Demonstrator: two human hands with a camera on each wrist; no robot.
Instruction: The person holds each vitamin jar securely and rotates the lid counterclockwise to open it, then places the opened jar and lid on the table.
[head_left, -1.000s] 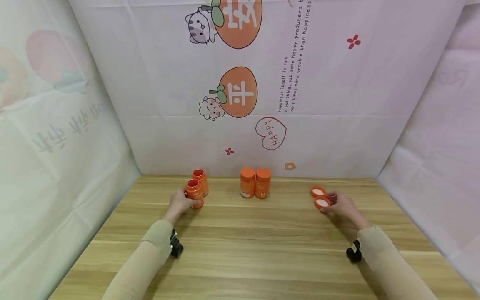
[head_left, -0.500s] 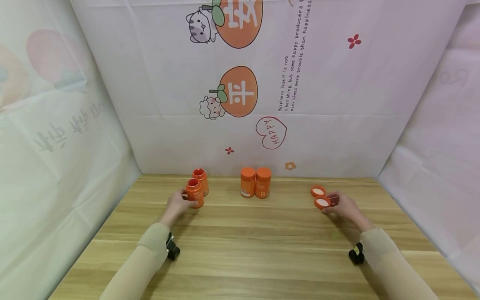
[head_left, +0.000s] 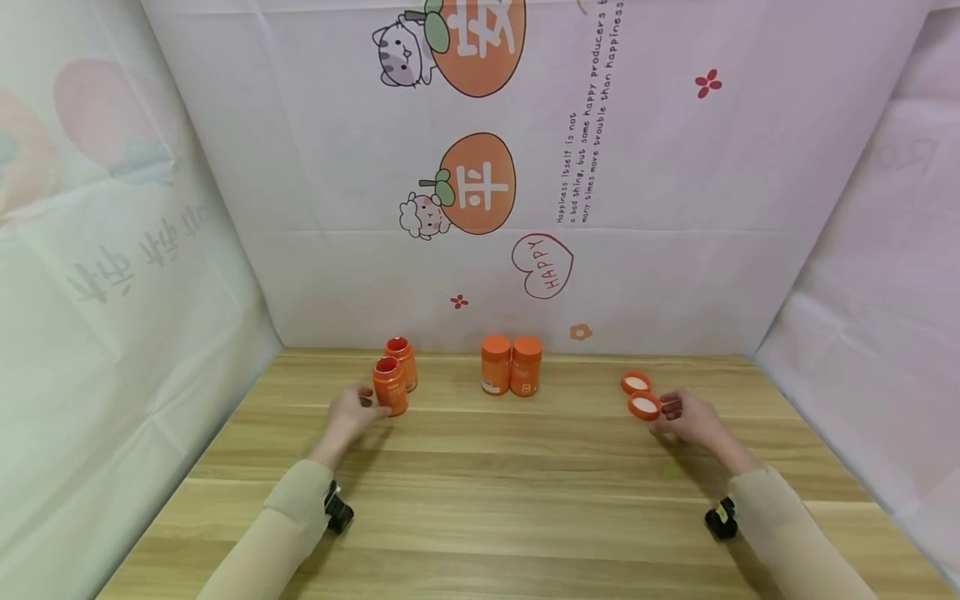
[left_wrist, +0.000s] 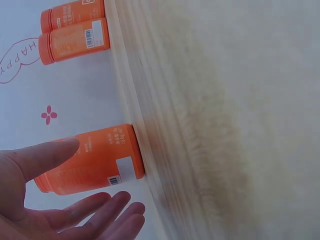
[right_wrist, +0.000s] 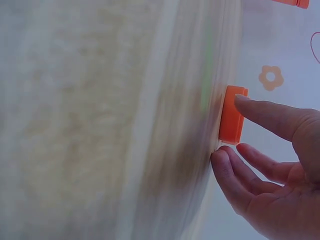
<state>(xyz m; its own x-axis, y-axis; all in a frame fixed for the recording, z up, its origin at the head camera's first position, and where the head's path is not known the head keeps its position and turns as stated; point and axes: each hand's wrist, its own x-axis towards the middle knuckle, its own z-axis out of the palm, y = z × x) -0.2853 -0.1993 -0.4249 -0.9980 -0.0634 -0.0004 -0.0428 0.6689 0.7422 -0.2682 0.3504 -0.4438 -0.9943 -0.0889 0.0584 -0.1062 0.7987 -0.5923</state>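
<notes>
A lidless orange jar (head_left: 391, 393) stands upright at the left of the table. Its twin, another lidless jar (head_left: 407, 365), is just behind it. My left hand (head_left: 351, 414) is beside the front jar, thumb and fingers spread apart with the jar beyond them in the left wrist view. At the right, two orange lids with white insides lie facing up: a front lid (head_left: 645, 405) and a rear lid (head_left: 636, 381). My right hand (head_left: 692, 419) is right next to the front lid, fingers loosely bent; its thumb overlaps the lid (right_wrist: 232, 115) in the right wrist view.
Two capped orange jars, a left one (head_left: 496, 365) and a right one (head_left: 526, 367), stand side by side at the back middle. The wooden table (head_left: 517, 492) ends against a printed white cloth (head_left: 660, 275), with more white cloth on both sides.
My left hand has loosened from the front jar and drawn back slightly to the left. My right hand has let go of the front lid and shifted a little right. Jars and lids stay put.
</notes>
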